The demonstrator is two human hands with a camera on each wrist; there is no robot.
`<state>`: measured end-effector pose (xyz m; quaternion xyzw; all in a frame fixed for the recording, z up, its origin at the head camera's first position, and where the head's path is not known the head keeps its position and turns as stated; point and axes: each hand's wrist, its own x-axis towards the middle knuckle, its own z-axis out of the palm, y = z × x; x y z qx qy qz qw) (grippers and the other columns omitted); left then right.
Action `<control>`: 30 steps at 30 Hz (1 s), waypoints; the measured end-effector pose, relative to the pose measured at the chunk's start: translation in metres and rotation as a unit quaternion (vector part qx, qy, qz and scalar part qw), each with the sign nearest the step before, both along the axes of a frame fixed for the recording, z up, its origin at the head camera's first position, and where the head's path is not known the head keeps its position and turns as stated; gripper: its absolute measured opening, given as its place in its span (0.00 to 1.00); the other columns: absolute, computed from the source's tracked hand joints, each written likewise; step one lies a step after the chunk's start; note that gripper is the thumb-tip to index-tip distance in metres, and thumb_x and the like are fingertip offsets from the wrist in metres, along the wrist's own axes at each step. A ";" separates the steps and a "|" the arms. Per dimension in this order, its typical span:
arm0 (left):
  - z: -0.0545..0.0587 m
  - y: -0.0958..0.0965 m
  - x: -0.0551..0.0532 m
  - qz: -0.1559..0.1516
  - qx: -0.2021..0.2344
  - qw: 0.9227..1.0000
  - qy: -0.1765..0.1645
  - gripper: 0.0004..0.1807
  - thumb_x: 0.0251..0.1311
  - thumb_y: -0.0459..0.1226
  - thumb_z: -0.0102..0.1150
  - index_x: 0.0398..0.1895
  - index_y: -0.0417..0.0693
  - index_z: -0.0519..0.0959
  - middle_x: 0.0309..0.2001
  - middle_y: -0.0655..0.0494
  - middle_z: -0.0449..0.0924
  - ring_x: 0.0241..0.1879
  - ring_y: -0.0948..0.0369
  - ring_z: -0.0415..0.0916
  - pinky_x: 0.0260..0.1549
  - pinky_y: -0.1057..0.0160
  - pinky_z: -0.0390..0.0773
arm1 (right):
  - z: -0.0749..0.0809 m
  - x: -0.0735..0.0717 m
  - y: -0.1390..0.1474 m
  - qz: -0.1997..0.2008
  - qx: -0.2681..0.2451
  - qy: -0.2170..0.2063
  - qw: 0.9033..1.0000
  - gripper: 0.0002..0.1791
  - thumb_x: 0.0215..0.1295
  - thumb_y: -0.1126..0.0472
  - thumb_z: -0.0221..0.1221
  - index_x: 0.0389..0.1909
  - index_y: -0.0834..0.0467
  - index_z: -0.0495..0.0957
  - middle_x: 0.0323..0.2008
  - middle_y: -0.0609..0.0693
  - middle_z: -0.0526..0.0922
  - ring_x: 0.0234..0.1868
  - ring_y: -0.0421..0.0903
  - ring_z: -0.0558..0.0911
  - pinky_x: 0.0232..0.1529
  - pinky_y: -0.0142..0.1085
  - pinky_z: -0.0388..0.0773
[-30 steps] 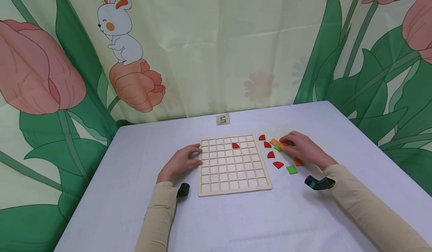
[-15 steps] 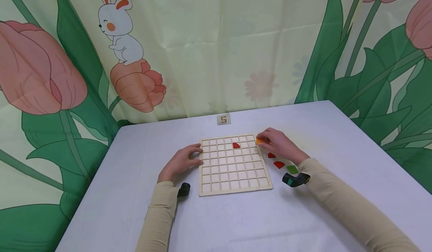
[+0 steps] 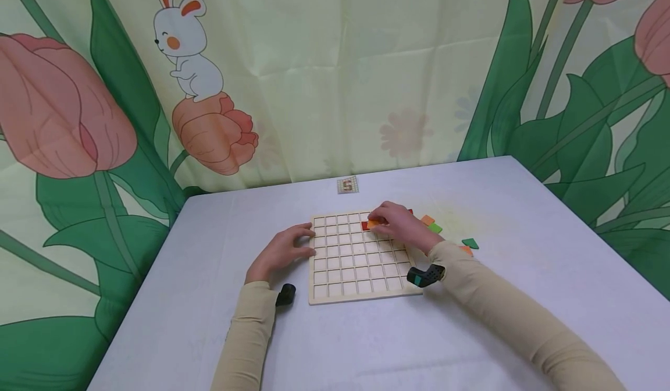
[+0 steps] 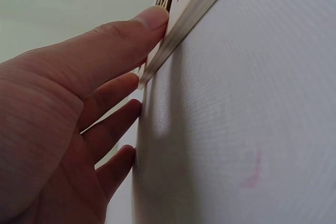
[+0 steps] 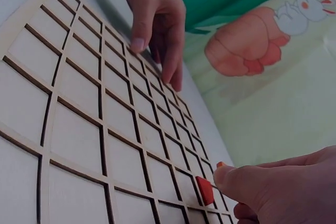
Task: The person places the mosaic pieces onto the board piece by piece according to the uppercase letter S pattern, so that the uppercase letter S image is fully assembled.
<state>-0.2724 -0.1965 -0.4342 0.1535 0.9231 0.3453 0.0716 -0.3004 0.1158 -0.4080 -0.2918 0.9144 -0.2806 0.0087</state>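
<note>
A wooden grid board [image 3: 361, 258] lies flat on the table. My left hand [image 3: 281, 250] rests at its left edge, and in the left wrist view the thumb [image 4: 153, 19] touches the rim. My right hand [image 3: 400, 222] is over the upper right of the board, pinching an orange tile [image 3: 373, 224] between thumb and fingers. Just left of that tile, a red quarter-circle tile [image 3: 364, 226] sits in a grid cell; the right wrist view shows the same red tile [image 5: 205, 190] beside the fingertips.
Right of the board lie loose tiles: an orange one [image 3: 427, 220], a light green one [image 3: 435, 228] and a dark green one [image 3: 470, 243]. My right forearm hides others. A small pattern card [image 3: 348, 185] lies behind the board, near the printed curtain [image 3: 314, 88].
My right hand has picked the orange tile from the loose pieces and carried it left over the board, beside the red tile. The left hand stays at the board's edge.
</note>
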 end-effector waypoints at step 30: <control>0.001 -0.001 0.002 -0.001 0.006 1.000 0.000 0.25 0.56 0.39 0.71 0.57 0.43 0.79 0.71 0.53 0.65 0.73 0.52 0.56 0.71 0.52 0.56 | -0.016 -0.018 -0.035 0.042 0.044 0.045 0.997 0.16 0.66 0.61 0.63 0.52 0.62 0.82 0.45 0.53 0.81 0.46 0.49 0.78 0.49 0.41 0.77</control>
